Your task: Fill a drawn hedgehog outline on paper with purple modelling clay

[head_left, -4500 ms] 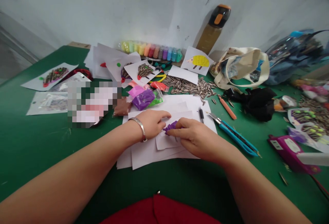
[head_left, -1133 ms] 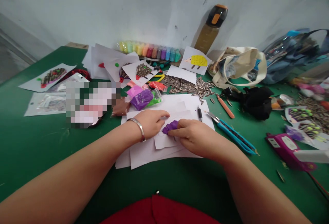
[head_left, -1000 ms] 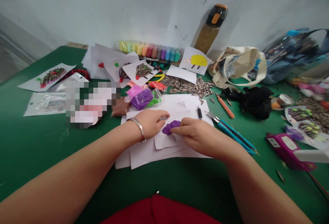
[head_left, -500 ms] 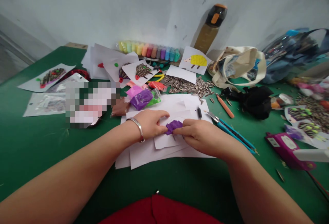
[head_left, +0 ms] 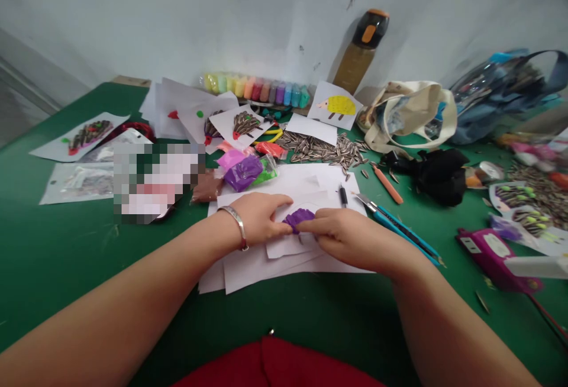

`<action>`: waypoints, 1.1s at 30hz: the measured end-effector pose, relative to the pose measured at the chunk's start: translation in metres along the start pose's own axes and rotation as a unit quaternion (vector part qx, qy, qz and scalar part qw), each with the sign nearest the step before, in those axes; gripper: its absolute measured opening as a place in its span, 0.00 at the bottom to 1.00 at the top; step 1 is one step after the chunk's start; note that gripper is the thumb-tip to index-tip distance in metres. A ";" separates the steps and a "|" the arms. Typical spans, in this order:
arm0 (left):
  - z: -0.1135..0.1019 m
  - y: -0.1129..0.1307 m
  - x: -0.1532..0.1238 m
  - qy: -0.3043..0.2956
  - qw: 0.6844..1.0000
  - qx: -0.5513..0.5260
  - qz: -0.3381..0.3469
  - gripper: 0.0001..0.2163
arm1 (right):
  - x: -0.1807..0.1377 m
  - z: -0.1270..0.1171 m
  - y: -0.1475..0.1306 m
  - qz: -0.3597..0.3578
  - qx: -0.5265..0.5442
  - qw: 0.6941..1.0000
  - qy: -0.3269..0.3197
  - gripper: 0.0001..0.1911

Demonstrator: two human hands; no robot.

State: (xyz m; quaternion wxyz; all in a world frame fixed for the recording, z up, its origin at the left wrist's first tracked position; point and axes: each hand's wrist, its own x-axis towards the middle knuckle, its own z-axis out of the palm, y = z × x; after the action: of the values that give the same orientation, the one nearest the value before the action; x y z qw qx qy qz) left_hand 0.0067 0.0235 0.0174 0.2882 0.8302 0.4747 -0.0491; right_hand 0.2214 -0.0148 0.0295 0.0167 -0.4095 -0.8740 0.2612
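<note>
A flattened lump of purple clay [head_left: 300,217] lies on a small white paper sheet [head_left: 284,246] atop a stack of white sheets [head_left: 248,265]. My left hand [head_left: 257,216], with a silver bangle at the wrist, presses its curled fingers on the paper and touches the clay's left edge. From the right, my right hand [head_left: 350,236] pinches the clay with thumb and fingertips.
Bags of coloured clay [head_left: 245,169] and a pile of sunflower seeds [head_left: 323,149] lie beyond the sheets. A blue utility knife [head_left: 399,230], an orange pencil [head_left: 387,184] and a black pen [head_left: 343,194] lie to the right. A purple glue gun [head_left: 501,252] sits far right. Finished hedgehog pictures [head_left: 246,123] line the back.
Both hands have kept working the purple clay on the paper; the fingertips shifted slightly and the clay looks a little more spread. The view drifted slightly.
</note>
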 end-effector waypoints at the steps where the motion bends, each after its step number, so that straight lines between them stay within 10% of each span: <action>1: 0.001 0.002 -0.002 -0.001 1.000 0.009 0.009 0.28 | 0.000 -0.002 0.002 0.006 0.015 1.000 0.019 0.26; 33: 0.003 0.011 -0.022 0.062 0.974 0.205 0.070 0.30 | 0.031 0.017 0.033 0.174 -0.168 0.958 0.153 0.11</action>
State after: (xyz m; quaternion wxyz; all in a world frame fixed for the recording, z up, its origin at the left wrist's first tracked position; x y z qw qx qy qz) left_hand 0.0038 0.0015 0.0276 0.0847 0.9043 0.4120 -0.0734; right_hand 0.2204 0.0174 -0.0067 0.0352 -0.5871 -0.8076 0.0433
